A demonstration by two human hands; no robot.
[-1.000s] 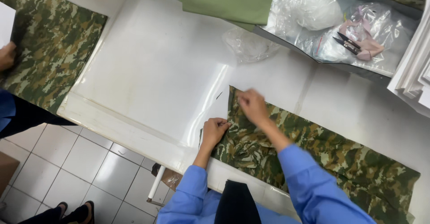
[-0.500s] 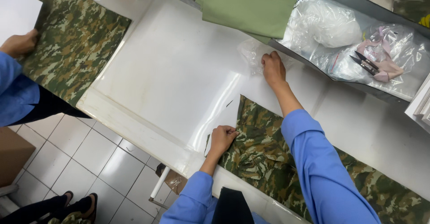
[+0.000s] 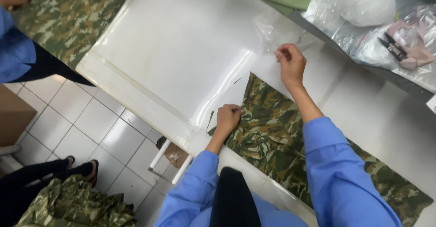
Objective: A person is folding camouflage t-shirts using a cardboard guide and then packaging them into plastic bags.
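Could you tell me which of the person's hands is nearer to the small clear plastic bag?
The right hand touches the clear plastic bag's near edge. The left hand rests farther back on the camouflage fabric.

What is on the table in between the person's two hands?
Between the left hand and right hand, the head view shows the top edge of the camouflage garment and bare white table.

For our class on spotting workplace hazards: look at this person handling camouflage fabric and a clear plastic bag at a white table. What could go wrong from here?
1. The left hand pins only the corner of the camouflage fabric, which lies close to the table edge; it might slide off.
2. The right hand pinches the thin clear plastic bag; it could tear or slip.
3. The small snips lie on loose plastic nearby; a careless reach might meet their blades.
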